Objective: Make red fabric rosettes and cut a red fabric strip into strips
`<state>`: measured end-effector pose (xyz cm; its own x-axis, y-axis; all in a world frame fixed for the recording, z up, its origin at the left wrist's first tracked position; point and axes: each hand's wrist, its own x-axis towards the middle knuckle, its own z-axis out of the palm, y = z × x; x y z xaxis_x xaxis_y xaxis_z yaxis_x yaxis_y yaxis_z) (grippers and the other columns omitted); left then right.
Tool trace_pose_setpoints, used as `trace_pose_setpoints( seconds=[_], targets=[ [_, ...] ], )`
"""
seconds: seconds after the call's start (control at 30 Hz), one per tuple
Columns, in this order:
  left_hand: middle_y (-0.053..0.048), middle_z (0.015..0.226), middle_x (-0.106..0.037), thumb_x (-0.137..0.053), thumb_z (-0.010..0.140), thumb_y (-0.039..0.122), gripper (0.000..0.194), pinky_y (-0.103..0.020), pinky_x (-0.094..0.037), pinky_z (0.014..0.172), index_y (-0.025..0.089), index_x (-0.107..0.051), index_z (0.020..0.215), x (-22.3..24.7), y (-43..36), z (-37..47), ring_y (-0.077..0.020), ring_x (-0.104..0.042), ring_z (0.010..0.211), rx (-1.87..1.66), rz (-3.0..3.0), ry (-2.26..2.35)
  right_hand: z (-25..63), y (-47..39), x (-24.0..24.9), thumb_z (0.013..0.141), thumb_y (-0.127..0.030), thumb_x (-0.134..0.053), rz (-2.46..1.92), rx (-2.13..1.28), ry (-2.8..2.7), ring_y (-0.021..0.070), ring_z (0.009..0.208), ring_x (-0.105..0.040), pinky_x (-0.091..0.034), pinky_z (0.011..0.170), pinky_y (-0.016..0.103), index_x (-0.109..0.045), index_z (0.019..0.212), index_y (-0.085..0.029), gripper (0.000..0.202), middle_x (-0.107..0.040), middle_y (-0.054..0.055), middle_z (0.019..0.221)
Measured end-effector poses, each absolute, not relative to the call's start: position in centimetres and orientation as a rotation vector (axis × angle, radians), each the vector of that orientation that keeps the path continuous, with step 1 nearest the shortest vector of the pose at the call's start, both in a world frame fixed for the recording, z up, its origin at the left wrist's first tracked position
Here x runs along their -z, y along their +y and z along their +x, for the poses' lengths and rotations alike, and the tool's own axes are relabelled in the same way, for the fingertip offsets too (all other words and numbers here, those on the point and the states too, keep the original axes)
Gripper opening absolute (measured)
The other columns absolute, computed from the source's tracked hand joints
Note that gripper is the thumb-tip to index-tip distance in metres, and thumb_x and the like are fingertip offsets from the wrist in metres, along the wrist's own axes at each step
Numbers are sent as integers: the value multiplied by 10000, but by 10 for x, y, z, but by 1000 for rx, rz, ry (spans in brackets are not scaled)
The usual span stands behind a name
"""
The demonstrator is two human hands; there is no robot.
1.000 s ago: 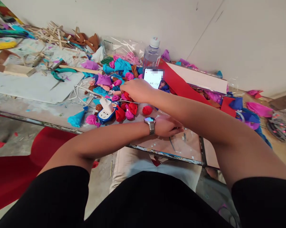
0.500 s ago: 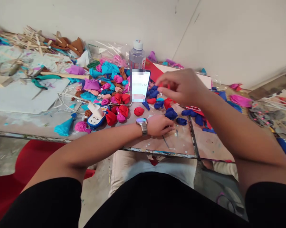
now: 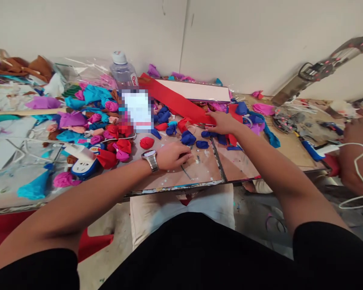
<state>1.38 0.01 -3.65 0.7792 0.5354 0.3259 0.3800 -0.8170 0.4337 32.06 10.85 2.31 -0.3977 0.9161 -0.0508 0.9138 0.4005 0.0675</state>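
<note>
My left hand (image 3: 174, 156) rests on the bare front of the table, fingers loosely bent and the thumb apart, with nothing visible in it. Just beyond it lie dark blue cloth buds (image 3: 188, 138) and a red bud (image 3: 147, 142). My right hand (image 3: 225, 122) reaches over the right end of a long red strip (image 3: 175, 98). Its thumb and fingers are apart, beside a thin metal tool (image 3: 203, 125) that looks like scissors, partly hidden. Whether the fingertips touch the tool or the strip, I cannot tell.
A phone (image 3: 137, 109) stands against a water bottle (image 3: 124, 72). A power strip (image 3: 85, 166) with a white plug and cables is at left, amid heaped coloured buds. At far right, another person's arm (image 3: 355, 161) is near a white cable (image 3: 361, 161).
The view has turned right, bringing another person's arm into sight. My right hand has come down from above the red strip to its right end. My left hand stays on the table.
</note>
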Motion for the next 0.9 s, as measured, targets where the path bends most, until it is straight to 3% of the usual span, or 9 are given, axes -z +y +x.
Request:
trace_pose_setpoints(
  seconds=[0.33, 0.47, 0.53, 0.63, 0.83, 0.9],
  targets=[
    [-67, 851, -777, -470, 1118, 426, 397, -336, -431, 685, 200, -753, 956, 37, 0, 14, -196, -684, 756, -659, 2653, 724, 314, 106, -22, 1012, -310, -598, 1989, 3, 2645, 331, 1152, -765, -591, 1021, 463, -798, 1275, -235, 339, -852, 100, 1227],
    [-62, 818, -757, -470, 1117, 420, 397, -337, -431, 681, 201, -749, 936, 37, -1, 14, -192, -671, 743, -677, 2653, 732, 319, 110, -22, 981, -369, -682, 2020, -56, 2645, 363, 1262, -728, -553, 1117, 488, -769, 1334, -171, 414, -813, 158, 1333],
    [-61, 817, -755, -473, 1114, 417, 396, -340, -427, 679, 203, -752, 933, 35, -1, 14, -192, -668, 741, -675, 2663, 733, 320, 112, -19, 940, -458, -751, 2013, -10, 2567, 395, 1285, -718, -562, 1097, 505, -736, 1384, -139, 546, -788, 189, 1382],
    [-61, 836, -767, -481, 1111, 418, 388, -340, -427, 682, 204, -762, 950, 33, -2, 13, -193, -673, 751, -669, 2666, 737, 320, 115, -15, 926, -484, -758, 2009, 66, 2462, 403, 1275, -722, -579, 1040, 494, -719, 1407, -139, 592, -777, 197, 1405],
    [-64, 834, -773, -487, 1108, 420, 385, -332, -417, 671, 206, -765, 950, 33, -2, 13, -190, -677, 741, -677, 2668, 747, 312, 115, -9, 955, -438, -701, 2000, 33, 2486, 389, 1159, -741, -577, 976, 481, -801, 1158, -138, 376, -793, 219, 1283],
    [-66, 831, -771, -487, 1109, 419, 386, -329, -417, 669, 205, -765, 948, 34, -2, 13, -190, -676, 738, -678, 2663, 752, 310, 112, -8, 987, -405, -643, 2009, 9, 2522, 377, 1181, -729, -569, 998, 476, -781, 1177, -142, 353, -780, 218, 1302]
  ],
)
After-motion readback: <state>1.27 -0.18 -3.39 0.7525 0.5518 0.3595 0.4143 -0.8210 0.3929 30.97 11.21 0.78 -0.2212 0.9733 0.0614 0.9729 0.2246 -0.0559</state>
